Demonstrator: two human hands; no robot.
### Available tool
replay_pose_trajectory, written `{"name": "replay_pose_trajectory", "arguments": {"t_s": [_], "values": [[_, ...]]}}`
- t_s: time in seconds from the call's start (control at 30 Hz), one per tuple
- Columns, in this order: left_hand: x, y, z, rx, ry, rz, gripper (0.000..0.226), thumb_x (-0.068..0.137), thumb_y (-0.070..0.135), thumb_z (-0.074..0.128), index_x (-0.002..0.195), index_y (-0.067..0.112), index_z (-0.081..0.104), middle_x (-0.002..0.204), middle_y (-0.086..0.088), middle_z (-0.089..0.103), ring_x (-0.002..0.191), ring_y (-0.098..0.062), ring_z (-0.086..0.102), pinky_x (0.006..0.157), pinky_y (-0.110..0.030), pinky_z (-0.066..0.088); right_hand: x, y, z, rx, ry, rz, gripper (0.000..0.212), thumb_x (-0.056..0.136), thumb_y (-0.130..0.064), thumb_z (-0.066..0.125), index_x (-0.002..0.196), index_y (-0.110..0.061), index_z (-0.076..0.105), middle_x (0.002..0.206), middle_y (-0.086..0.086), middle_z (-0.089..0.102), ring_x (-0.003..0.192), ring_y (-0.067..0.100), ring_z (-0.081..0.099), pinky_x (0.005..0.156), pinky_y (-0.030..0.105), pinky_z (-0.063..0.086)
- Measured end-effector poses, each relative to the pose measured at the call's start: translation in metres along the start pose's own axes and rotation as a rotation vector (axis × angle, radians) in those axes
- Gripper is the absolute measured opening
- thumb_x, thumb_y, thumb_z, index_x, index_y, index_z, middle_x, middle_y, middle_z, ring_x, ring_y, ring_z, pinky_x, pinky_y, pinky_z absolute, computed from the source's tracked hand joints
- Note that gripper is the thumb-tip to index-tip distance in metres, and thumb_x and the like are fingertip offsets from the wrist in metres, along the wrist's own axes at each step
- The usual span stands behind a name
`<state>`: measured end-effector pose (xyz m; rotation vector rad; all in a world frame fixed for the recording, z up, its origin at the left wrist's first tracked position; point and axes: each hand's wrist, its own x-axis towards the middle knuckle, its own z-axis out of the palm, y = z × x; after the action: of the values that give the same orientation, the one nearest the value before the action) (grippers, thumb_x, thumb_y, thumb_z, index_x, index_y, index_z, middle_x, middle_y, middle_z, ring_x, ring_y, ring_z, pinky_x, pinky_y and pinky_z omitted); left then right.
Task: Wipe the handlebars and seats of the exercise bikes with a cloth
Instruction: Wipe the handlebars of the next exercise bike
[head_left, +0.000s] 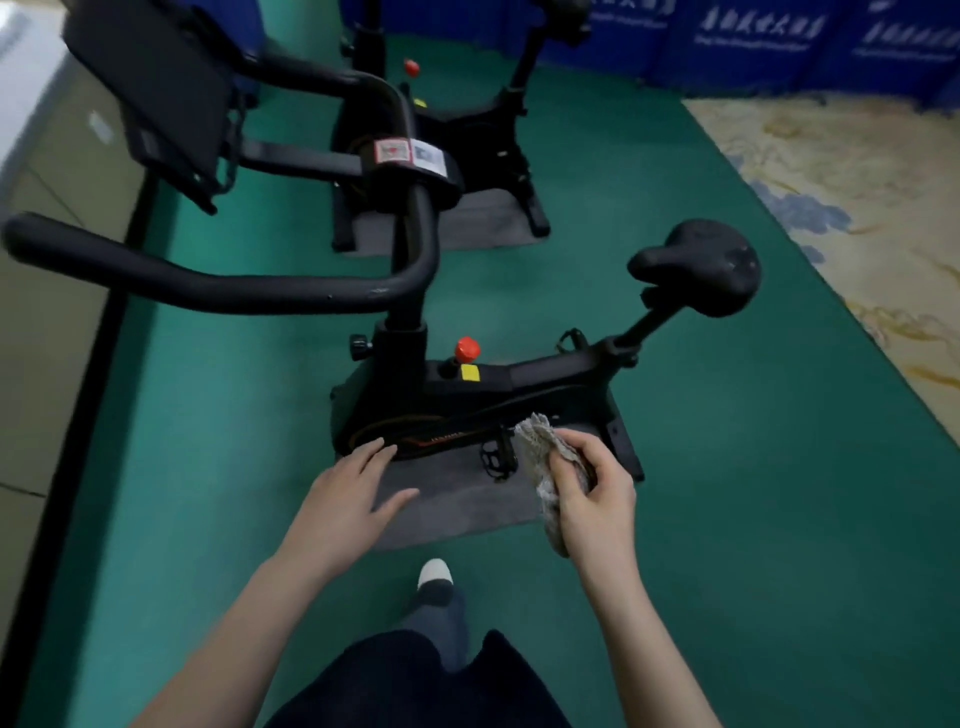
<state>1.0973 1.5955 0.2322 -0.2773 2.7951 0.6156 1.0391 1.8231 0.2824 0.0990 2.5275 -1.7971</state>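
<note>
place: gym room | cue: two exercise bikes (483, 384) on green floor (701, 467)

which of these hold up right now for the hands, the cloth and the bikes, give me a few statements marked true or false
1. The right hand holds the crumpled grey-white cloth. True.
2. The left hand grips the black curved handlebar. False: the left hand is open with straight fingers, low in the picture by the grey mat and well apart from the handlebar.
3. The cloth is pressed on the black padded seat. False: the seat is bare, and the cloth is held away from it, lower in the picture.
4. A red round knob stands on the near bike's black frame. True.
5. A second black exercise bike stands beyond the near one. True.
</note>
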Motion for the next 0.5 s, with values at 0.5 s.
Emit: {"name": "replay_pose_trajectory", "arguments": {"t_s": [0.5], "values": [[0.049, -0.039, -0.033, -0.07, 0.147, -0.39, 0.07, 0.09, 0.063, 0.035, 0.146, 0.021, 0.029, 0.153, 0.003, 0.027, 0.133, -0.018, 0.038, 0.109, -0.032, 0.032, 0.127, -0.109, 0.074, 0.131, -0.405, -0.298, 0.023, 0.091, -0.005, 0.057, 0.095, -0.025, 0.067, 0.094, -0.01, 0.069, 0.092, 0.004, 0.063, 0.077, 0.014, 0.047]]}}
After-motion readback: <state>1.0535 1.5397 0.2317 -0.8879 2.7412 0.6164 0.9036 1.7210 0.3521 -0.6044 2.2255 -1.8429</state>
